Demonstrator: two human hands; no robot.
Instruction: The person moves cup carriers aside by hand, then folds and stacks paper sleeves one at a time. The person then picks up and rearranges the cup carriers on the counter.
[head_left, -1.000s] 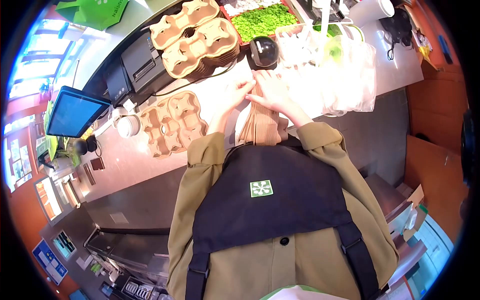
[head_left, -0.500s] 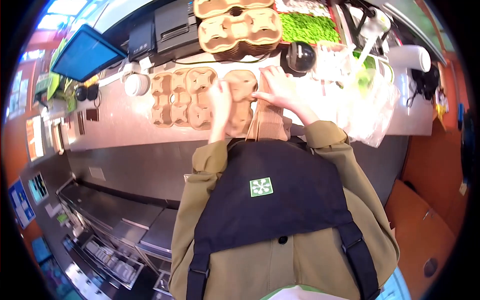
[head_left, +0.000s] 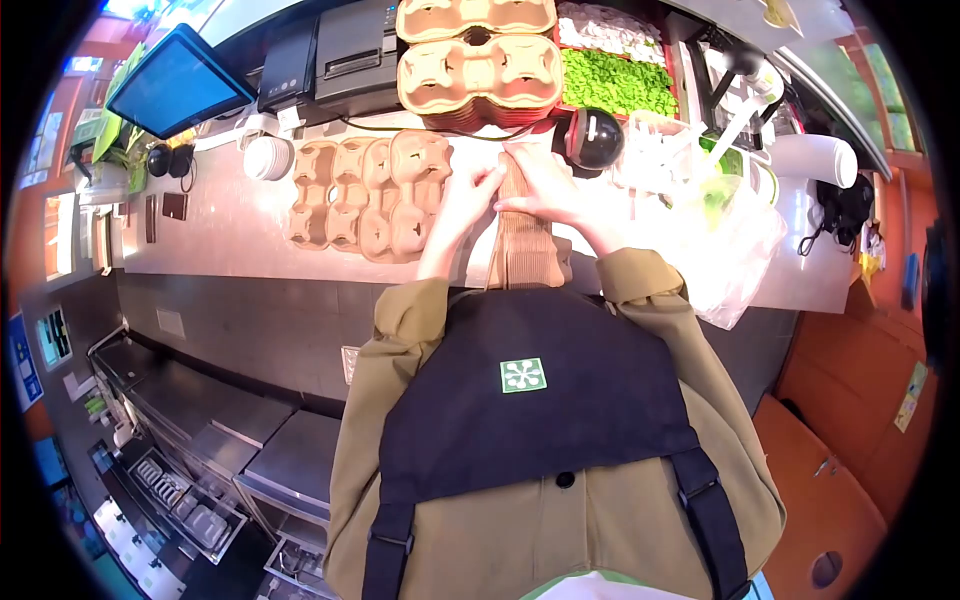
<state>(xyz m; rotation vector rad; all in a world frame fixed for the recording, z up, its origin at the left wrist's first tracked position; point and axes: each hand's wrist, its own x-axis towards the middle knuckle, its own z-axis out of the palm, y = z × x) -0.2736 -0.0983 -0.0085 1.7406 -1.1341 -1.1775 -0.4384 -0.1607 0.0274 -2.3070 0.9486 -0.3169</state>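
Note:
A stack of brown pulp cup carriers (head_left: 527, 245) stands on edge on the counter, against the front of my apron. My right hand (head_left: 545, 187) wraps over its far end from the right side, thumb across the top. At the stack's left edge my left hand (head_left: 466, 203) has its fingers curled, pinching the edge of a carrier; the exact grip is partly hidden. To the left of that hand, several loose cup carriers (head_left: 408, 195) lie in an overlapping row.
Behind, more cup carriers (head_left: 480, 70) are piled beside a black printer (head_left: 355, 60). A black dome-shaped device (head_left: 597, 138) stands near my right hand. Further right are a clear plastic bag (head_left: 735, 245) and a white cylinder (head_left: 815, 160). White lids (head_left: 268, 158) sit at left.
The carrier by my left hand now lies in the row on the left, released. My left hand has moved right to the stack. My right hand stays on the stack.

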